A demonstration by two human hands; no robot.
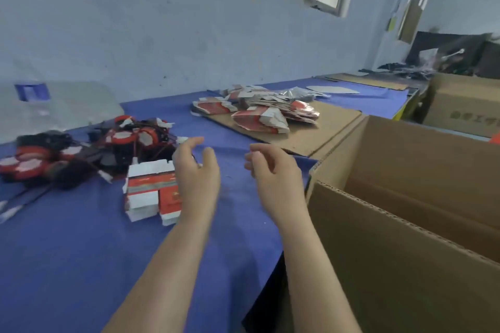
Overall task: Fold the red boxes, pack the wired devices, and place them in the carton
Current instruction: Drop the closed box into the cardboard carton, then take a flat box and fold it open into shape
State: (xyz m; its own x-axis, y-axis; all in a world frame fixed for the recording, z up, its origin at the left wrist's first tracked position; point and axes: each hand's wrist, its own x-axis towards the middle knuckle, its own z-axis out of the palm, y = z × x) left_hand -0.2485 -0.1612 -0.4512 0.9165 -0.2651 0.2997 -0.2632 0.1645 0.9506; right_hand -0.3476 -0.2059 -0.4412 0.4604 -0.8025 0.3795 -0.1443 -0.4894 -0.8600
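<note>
Blue table (67, 251): red boxes (151, 189) just beside L fingers (189, 144).

- Folded boxes (151, 192): a small cluster, red print with white flaps, is sitting tightly packed together on the blue cloth (67, 251), toward the near side.
- Flat boxes (259, 113): a loose, fanned heap of unfolded red-and-white blanks is lying farther back on a brown cardboard sheet (311, 132).
- Wired devices (81, 151): round red-and-black units with white patches are lying in a tangle of dark and red wires at the left, just behind the folded cluster.
- Carton (392, 265): large, brown and corrugated, it is standing open at the right with its flaps up.
</note>
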